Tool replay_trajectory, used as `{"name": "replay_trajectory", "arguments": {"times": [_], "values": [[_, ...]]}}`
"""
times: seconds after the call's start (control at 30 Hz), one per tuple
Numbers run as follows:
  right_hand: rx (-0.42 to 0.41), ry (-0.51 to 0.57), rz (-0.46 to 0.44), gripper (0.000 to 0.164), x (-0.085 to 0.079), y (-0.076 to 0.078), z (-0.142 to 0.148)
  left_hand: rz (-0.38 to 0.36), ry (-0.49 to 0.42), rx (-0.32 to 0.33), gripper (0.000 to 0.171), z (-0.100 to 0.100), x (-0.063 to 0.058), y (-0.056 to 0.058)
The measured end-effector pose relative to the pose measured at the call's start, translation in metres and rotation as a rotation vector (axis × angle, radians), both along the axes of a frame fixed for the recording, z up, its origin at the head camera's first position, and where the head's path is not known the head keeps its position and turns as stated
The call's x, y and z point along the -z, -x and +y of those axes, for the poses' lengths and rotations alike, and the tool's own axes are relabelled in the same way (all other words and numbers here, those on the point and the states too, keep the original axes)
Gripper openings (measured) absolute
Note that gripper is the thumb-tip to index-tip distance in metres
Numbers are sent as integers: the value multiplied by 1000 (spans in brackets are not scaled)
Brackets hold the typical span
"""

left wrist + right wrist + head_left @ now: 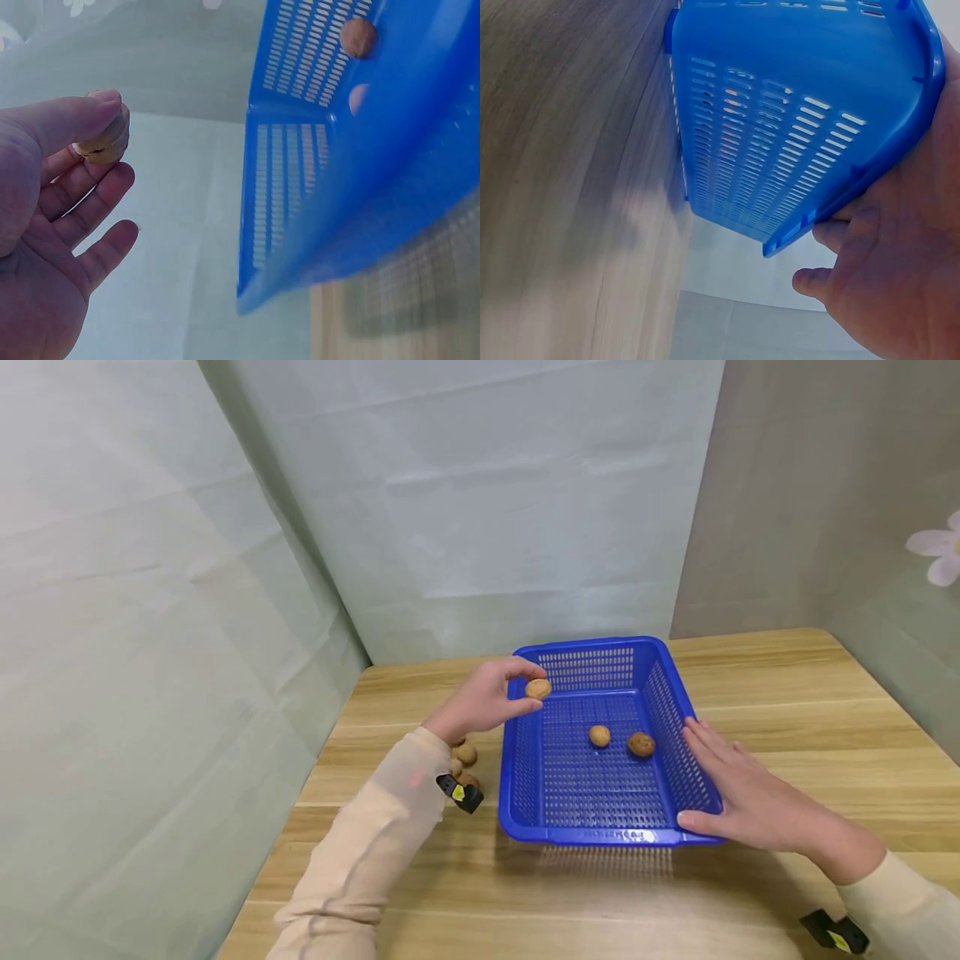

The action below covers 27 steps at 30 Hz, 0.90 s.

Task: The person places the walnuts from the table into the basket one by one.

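A rectangular, slotted blue plastic basket (562, 836) gleams smooth and glossy; round tan walnuts (641, 744) show rough shells; a light-brown wood-grained counter (795, 710) has a soft sheen; creased grey-green cloth (525, 518) hangs matt at the far side.

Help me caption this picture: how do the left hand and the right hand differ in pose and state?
The left hand pinches a walnut; the right hand holds no walnut in view and rests against the blue plastic basket.
The left hand is apart from the basket, toward its left side; the right hand touches its right side, by the near corner.
Both come out of cream sleeves.
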State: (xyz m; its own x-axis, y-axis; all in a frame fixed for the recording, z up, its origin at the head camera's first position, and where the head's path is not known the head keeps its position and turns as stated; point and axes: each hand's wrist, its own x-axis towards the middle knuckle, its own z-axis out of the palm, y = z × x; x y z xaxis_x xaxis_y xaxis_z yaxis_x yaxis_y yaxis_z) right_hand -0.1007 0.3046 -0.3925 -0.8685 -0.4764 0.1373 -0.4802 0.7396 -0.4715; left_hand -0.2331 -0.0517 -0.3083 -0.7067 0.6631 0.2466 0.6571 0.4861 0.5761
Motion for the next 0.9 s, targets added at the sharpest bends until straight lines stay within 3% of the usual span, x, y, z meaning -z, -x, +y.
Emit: {"name": "replay_trajectory", "arguments": {"times": [0.13,0.27,0.47,0.6,0.9], "values": [[-13,-25,33,104,0,0,2,5,11,36,38,19,-6,5],[-18,-41,53,106,0,2,5,-18,26,29,39,38,-11,11],[-14,-41,45,110,-1,3,6,-63,16,26,36,65,-7,26],[-4,-46,51,110,-2,3,5,-120,19,-5,35,78,3,34],[-13,-42,63,110,2,4,0,-172,65,-62,34,94,44,43]]}}
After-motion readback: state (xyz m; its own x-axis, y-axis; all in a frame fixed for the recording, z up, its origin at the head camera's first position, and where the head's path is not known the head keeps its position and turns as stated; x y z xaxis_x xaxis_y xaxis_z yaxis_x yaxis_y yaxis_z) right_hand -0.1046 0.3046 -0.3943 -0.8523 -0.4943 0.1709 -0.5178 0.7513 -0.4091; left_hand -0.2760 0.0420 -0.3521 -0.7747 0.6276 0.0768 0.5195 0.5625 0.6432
